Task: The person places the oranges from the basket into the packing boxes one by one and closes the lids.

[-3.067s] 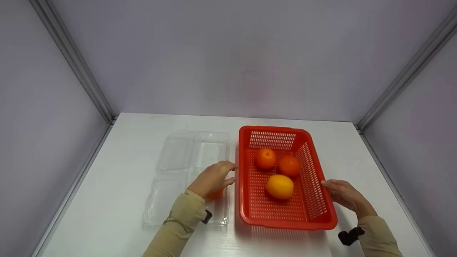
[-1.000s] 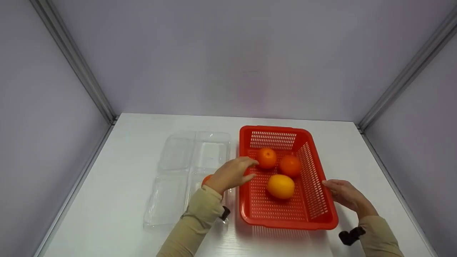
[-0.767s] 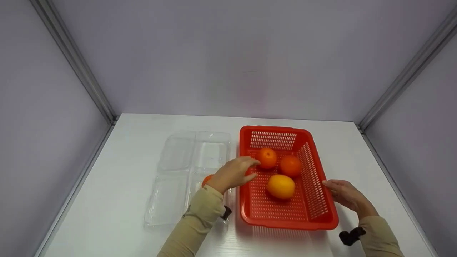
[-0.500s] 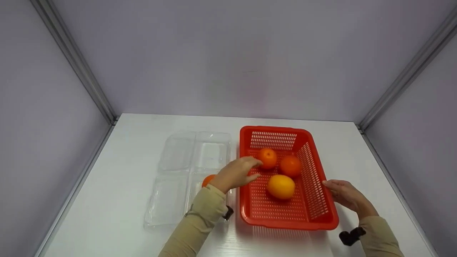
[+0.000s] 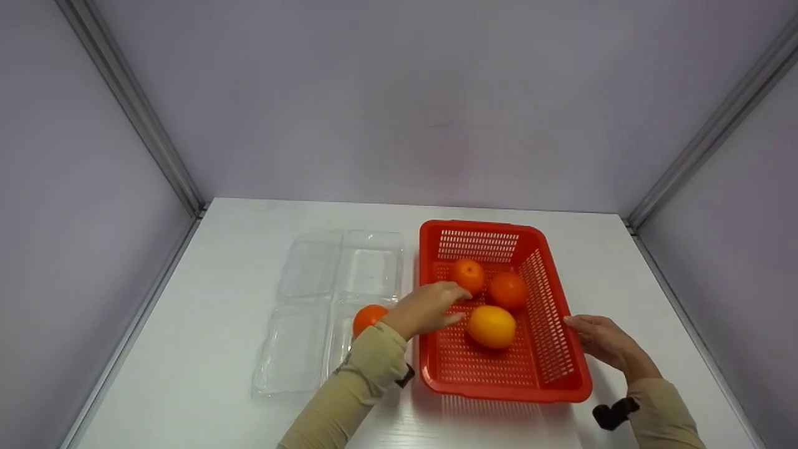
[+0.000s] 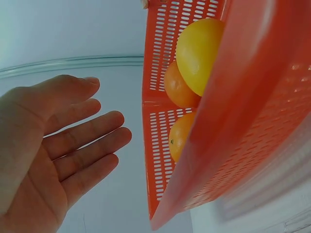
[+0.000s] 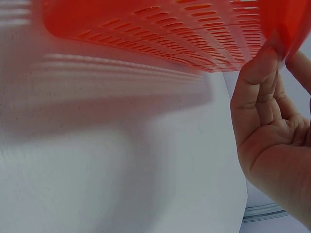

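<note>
In the head view a red plastic basket [image 5: 566,368] holds two oranges [image 5: 467,275] and a larger yellow-orange fruit [image 5: 492,327]. My left hand [image 5: 430,307] hovers over the basket's left side, fingers spread and nothing held, the fingertips close to the yellow-orange fruit. Seen from the left wrist, the fingers [image 6: 92,131] are extended beside the basket. My right hand [image 5: 603,340] pinches the basket's right rim between thumb and fingers, as the right wrist view also shows. A further orange [image 5: 368,319] sits in a clear plastic container, partly covered by the left wrist.
The clear container [image 5: 293,349], divided into compartments, lies on the white table [image 5: 206,299] left of the basket. Grey wall panels [image 5: 436,125] enclose the table at the back and both sides. Small black devices are strapped to both wrists.
My left hand has moved right, from over the clear container to over the basket, uncovering more of the orange in the container. The right hand has kept its hold on the rim.
</note>
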